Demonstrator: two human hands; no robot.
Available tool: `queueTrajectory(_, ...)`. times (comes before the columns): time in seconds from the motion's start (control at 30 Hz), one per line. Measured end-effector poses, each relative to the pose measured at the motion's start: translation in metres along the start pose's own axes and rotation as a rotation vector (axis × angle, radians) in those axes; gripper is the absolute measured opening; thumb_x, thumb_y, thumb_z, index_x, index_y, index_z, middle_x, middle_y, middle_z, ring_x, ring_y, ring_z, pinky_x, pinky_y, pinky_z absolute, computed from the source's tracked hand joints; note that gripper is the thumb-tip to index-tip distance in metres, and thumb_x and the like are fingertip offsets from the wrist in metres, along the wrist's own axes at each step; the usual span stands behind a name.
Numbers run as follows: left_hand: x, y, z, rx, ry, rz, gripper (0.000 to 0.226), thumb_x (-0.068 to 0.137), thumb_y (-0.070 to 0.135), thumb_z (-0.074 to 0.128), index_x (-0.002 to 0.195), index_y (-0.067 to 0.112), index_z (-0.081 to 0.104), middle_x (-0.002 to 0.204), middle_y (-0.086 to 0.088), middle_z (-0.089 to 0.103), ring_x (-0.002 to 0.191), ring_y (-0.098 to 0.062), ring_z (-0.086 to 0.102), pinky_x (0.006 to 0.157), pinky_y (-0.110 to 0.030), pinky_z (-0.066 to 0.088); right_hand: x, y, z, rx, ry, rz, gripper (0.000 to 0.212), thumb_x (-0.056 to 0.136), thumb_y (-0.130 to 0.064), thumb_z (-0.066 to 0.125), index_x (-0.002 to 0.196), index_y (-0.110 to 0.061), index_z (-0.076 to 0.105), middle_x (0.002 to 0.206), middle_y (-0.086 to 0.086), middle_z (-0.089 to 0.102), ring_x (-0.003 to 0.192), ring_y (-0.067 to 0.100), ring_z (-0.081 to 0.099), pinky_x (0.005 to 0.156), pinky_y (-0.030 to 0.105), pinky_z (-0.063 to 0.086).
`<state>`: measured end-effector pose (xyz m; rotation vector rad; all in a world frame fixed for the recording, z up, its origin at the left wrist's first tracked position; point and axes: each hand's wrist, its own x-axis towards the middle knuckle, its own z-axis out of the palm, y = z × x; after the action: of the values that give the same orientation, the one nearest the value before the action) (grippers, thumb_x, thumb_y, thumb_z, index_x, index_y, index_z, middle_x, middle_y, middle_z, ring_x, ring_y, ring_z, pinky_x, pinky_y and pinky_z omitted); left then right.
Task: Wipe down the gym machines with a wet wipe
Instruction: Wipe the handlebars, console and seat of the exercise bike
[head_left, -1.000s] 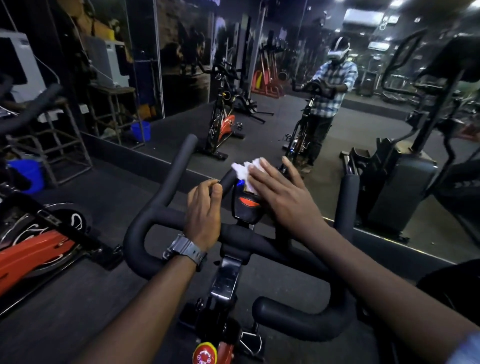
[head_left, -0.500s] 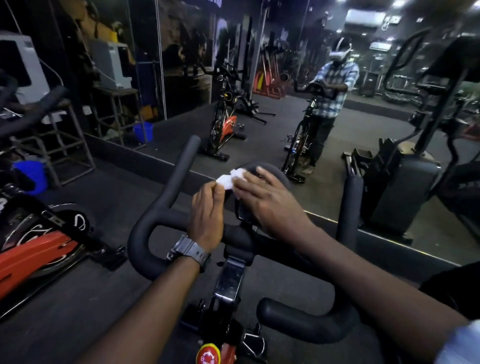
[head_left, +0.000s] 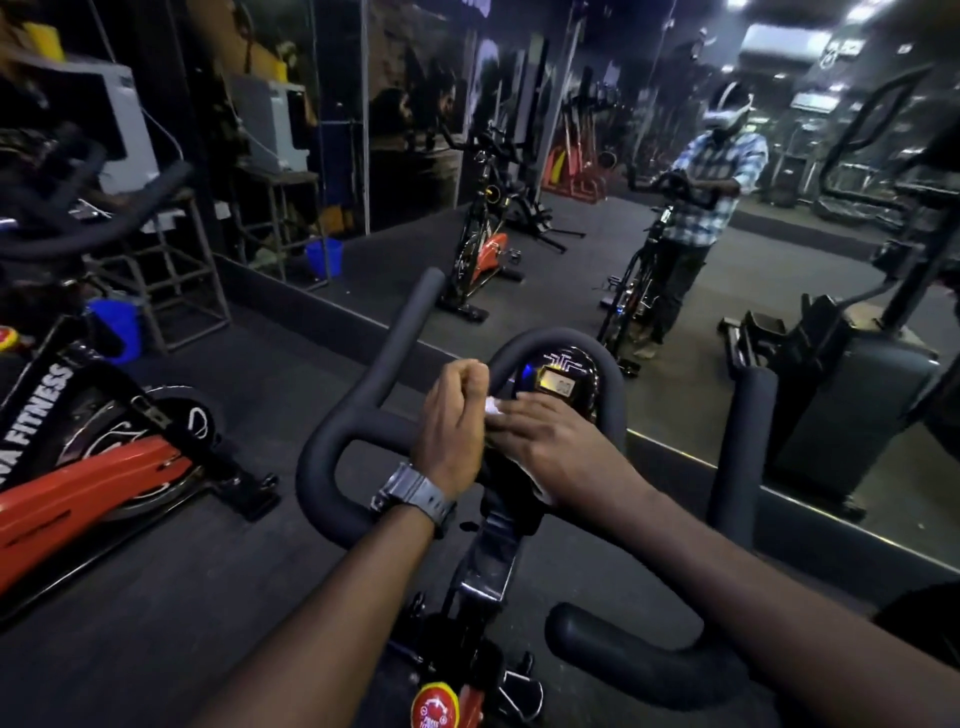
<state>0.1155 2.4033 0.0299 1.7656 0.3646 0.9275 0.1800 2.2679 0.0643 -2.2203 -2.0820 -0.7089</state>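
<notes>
Half a second ago my right hand (head_left: 550, 441) lay over the bike's console (head_left: 558, 384) and hid it; now it has slid down and the lit display shows inside the loop of the handlebar (head_left: 363, 415). The wet wipe (head_left: 493, 407) has shrunk from a bright wad to a small white scrap between my two hands, just below the console. My right fingers lie almost straight and flat, pressing the wipe against the console's lower edge — no curl that I can see. My left hand (head_left: 452, 421) is curled into a loose fist beside the wipe — whether it pinches a corner I cannot tell.
</notes>
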Motion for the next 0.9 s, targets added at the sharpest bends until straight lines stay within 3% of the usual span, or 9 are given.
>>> queueTrajectory(0.13,0.013,0.000,-0.020,-0.202,0.016,-0.235,0.072,0.071,0.089,0.029,0.094,0.029,0.062,0.102,0.004,0.070,0.105,-0.018,0.065,0.101,-0.042,0.047,0.009,-0.025,0.010,0.128,-0.050,0.027,0.041,0.081,-0.014,0.046,0.110,-0.009,0.073,0.119,0.004,0.071,0.106,0.023,0.068,0.097,0.031,0.044)
queueTrajectory(0.23,0.025,-0.005,-0.058,-0.209,0.026,-0.264,0.073,0.076,0.085,0.036,0.097,0.023,0.068,0.101,-0.004,0.073,0.103,-0.023,0.067,0.091,-0.035,0.049,0.029,-0.043,0.016,0.256,-0.104,0.131,0.047,0.079,0.000,0.050,0.122,-0.010,0.066,0.130,0.006,0.065,0.115,0.028,0.064,0.085,0.039,0.058)
queueTrajectory(0.3,0.033,-0.013,-0.087,-0.229,0.086,-0.279,0.077,0.080,0.084,0.038,0.101,0.018,0.070,0.102,-0.006,0.074,0.104,-0.024,0.068,0.088,-0.031,0.048,0.053,-0.052,0.022,0.258,-0.103,0.170,0.041,0.089,-0.003,0.046,0.126,-0.013,0.062,0.134,0.004,0.061,0.116,0.030,0.062,0.081,0.043,0.058)
queueTrajectory(0.4,0.027,-0.029,-0.109,-0.147,0.137,-0.283,0.083,0.072,0.092,0.030,0.105,0.027,0.069,0.111,0.004,0.072,0.110,-0.014,0.065,0.104,-0.040,0.046,0.104,-0.066,0.034,0.181,-0.115,0.081,0.040,0.095,-0.012,0.030,0.121,-0.010,0.060,0.121,0.006,0.061,0.099,0.032,0.064,0.075,0.044,0.052)
queueTrajectory(0.5,0.008,-0.038,-0.107,-0.047,0.246,-0.219,0.086,0.082,0.081,0.019,0.126,0.022,0.063,0.129,0.006,0.062,0.123,-0.010,0.055,0.110,-0.034,0.038,0.144,-0.062,0.053,0.215,-0.205,0.060,0.038,0.091,0.001,0.051,0.128,-0.008,0.053,0.125,0.009,0.057,0.097,0.034,0.065,0.071,0.048,0.056)
queueTrajectory(0.6,0.003,-0.035,-0.109,-0.021,0.323,-0.186,0.076,0.088,0.070,0.018,0.125,0.019,0.061,0.123,0.010,0.059,0.119,-0.008,0.053,0.099,-0.024,0.035,0.143,-0.060,0.057,0.230,-0.257,-0.010,0.046,0.090,0.001,0.050,0.134,-0.015,0.051,0.126,0.007,0.054,0.103,0.035,0.061,0.077,0.047,0.056)
queueTrajectory(0.7,0.003,-0.035,-0.110,-0.003,0.302,-0.171,0.069,0.088,0.069,0.017,0.120,0.026,0.061,0.114,0.015,0.059,0.112,-0.004,0.054,0.093,-0.021,0.033,0.081,-0.051,0.038,0.203,-0.278,-0.092,0.037,0.101,-0.013,0.043,0.136,-0.021,0.053,0.133,0.001,0.053,0.113,0.028,0.055,0.088,0.038,0.049)
queueTrajectory(0.8,0.002,-0.034,-0.109,0.027,0.288,-0.112,0.069,0.087,0.069,0.016,0.111,0.022,0.061,0.099,0.021,0.057,0.093,0.013,0.052,0.084,-0.012,0.035,0.044,-0.035,0.019,0.219,-0.323,0.014,0.061,0.088,0.002,0.052,0.138,-0.031,0.050,0.145,-0.018,0.044,0.112,0.021,0.063,0.087,0.038,0.054)
queueTrajectory(0.9,0.004,-0.033,-0.107,0.080,0.248,-0.088,0.066,0.093,0.062,0.018,0.112,0.015,0.060,0.095,0.019,0.053,0.088,0.028,0.043,0.078,0.003,0.028,0.082,-0.042,0.039,0.287,-0.257,0.078,0.070,0.082,0.012,0.047,0.144,-0.022,0.044,0.146,-0.005,0.046,0.117,0.027,0.061,0.093,0.043,0.053)
